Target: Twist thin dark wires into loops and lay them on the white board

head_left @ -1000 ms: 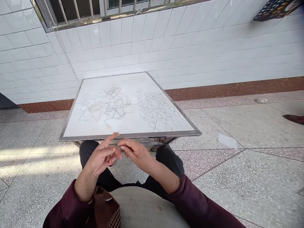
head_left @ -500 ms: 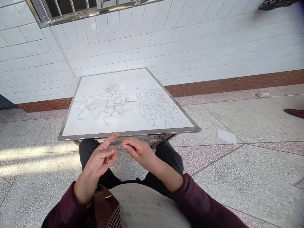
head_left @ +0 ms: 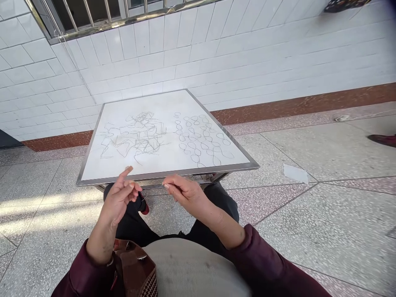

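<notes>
My left hand (head_left: 119,198) hovers just in front of the near edge of a small white table (head_left: 167,171). Its forefinger points up, while the thumb and other fingers pinch a thin dark strand that curls beside them. My right hand (head_left: 185,194) is a hand's width to the right, thumb and forefinger pinched together on something too fine to make out. On the tabletop lie thin dark strands: a tangle of angular lines (head_left: 136,136) on the left and rows of small loops (head_left: 201,140) on the right. Both hands are above my knees.
A white tiled wall with a barred window (head_left: 102,16) rises behind the table. A brown bag (head_left: 136,268) rests in my lap. A paper scrap (head_left: 295,173) lies on the speckled floor at right. Another person's dark shoe (head_left: 383,139) shows at the far right edge.
My hands have drawn apart; the left one moved left and down, the right one slightly right. The view shifted a little.
</notes>
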Demonstrator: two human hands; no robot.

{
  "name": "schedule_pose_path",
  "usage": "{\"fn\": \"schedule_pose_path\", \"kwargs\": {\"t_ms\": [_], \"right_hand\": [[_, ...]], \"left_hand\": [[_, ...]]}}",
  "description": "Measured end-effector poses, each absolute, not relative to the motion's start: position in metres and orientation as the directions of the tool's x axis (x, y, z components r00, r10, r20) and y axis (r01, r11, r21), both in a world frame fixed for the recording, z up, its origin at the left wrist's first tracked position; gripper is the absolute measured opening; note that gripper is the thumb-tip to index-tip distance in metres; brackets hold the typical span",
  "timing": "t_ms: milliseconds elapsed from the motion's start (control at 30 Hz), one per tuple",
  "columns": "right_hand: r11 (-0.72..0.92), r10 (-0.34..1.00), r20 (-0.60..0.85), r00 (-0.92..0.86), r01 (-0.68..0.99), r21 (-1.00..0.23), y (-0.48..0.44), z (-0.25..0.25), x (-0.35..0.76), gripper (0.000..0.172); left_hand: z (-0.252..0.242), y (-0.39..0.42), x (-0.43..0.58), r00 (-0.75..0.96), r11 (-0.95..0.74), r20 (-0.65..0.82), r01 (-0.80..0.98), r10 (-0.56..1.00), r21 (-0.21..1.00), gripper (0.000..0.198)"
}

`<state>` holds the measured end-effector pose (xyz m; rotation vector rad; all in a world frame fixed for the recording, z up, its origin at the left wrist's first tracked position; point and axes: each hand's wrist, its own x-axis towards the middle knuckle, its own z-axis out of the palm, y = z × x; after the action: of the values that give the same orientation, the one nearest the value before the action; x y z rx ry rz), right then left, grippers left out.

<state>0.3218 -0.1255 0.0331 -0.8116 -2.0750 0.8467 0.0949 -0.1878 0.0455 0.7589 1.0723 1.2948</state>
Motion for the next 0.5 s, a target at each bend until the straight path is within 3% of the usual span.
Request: {"fn": "schedule_pose_path", "kwargs": {"t_ms": [167,300,500], "right_hand": [[0.658,0.683,0.431,-0.59,0.239,-0.714,-0.13,0.034,0.316,0.016],[0.67,0.68,0.449,-0.58,0.241,-0.702,-0.131,0.036,0.317,0.017],[0.57,0.761,0.405,-0.507,0.225,-0.79,-0.135,0.043,0.315,0.014]], "left_hand": [[0.045,-0.179,0.123,0.197,0.303,-0.247,-0.345,0.949,0.888,0.069],[0.045,-0.177,0.133,0.225,0.332,-0.255,-0.448,0.94,0.83,0.069],[0.044,-0.181,0.138,0.224,0.272,-0.168,-0.606,0.96,0.747,0.07]]}}
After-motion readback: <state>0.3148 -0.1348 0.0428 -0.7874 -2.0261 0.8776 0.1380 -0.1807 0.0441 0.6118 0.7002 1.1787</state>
